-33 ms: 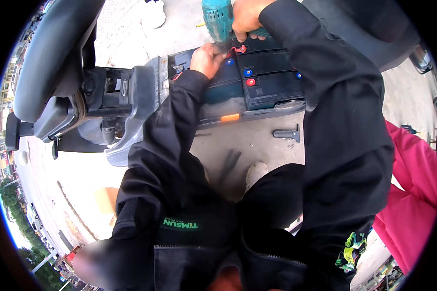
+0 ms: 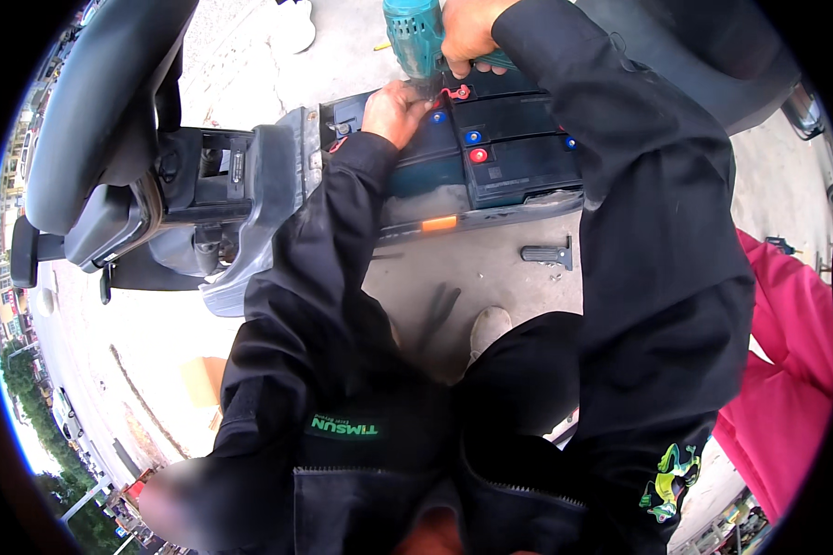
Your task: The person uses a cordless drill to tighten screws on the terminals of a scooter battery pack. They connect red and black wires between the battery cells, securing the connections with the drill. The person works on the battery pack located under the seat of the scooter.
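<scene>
My right hand [image 2: 472, 37] is wrapped round the grip of a teal cordless drill [image 2: 415, 35], whose nose points down at the black batteries [image 2: 509, 120]. Right under that nose, my left hand [image 2: 394, 113] is closed, its fingertips pressed together at a battery terminal. Whatever they pinch is hidden. Beside the fingertips lie a red connector [image 2: 457, 93] and a blue terminal [image 2: 438, 117]. Another blue terminal [image 2: 473, 138] and a red terminal [image 2: 478, 156] show on the batteries to the right. The batteries sit in the floor tray of a scooter-like vehicle.
The vehicle's black seat [image 2: 111, 102] and bracket stand at the left. An orange reflector [image 2: 439, 224] marks the tray's near edge. On the ground lies a black pedal-like part [image 2: 546, 253]. Bright pink cloth [image 2: 787, 361] hangs at the right, and a cardboard box [image 2: 202, 379] lies lower left.
</scene>
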Available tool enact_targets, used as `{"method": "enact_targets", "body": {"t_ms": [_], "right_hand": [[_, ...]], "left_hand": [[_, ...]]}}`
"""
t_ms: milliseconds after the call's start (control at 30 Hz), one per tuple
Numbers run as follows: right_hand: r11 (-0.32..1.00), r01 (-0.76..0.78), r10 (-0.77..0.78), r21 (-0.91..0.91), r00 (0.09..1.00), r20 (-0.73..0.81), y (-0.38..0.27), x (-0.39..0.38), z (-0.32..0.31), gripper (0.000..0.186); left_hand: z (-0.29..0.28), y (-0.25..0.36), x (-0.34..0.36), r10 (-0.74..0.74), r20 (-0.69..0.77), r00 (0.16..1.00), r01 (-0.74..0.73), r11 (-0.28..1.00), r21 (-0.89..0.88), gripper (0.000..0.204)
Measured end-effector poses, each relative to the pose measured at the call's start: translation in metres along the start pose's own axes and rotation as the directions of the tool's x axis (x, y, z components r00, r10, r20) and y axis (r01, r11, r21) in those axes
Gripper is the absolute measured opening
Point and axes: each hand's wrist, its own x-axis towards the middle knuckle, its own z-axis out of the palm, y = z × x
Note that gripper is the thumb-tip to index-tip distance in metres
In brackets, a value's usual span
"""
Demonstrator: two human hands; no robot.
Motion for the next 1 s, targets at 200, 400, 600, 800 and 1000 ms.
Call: {"method": "enact_targets", "body": {"t_ms": [200, 400, 600, 800, 1000], "right_hand": [[0.969, 0.124, -0.126, -0.212, 0.992, 0.006, -0.011, 0.020, -0.007, 0.029], [0.964, 0.115, -0.118, -0.240, 0.993, 0.002, -0.016, 0.006, -0.008, 0.032], [0.980, 0.094, -0.080, -0.176, 0.993, 0.087, -0.021, 0.004, -0.016, 0.027], [0.998, -0.030, 0.021, 0.052, 0.984, 0.176, -0.007, 0.019, -0.010, 0.026], [0.981, 0.093, -0.067, -0.168, 0.986, 0.150, 0.004, 0.025, -0.007, 0.026]], "left_hand": [[-0.005, 0.001, 0.006, -0.121, 0.067, 0.990, 0.118, 0.991, 0.056, 0.025], [-0.012, 0.011, 0.005, -0.251, 0.061, 0.966, 0.252, 0.968, -0.017, 0.029], [-0.010, 0.007, 0.008, -0.210, 0.067, 0.975, 0.208, 0.977, 0.041, 0.031], [-0.007, -0.002, 0.008, -0.198, 0.072, 0.978, 0.199, 0.980, 0.002, 0.028], [-0.012, 0.009, 0.012, -0.218, 0.122, 0.968, 0.220, 0.975, -0.005, 0.025]]}}
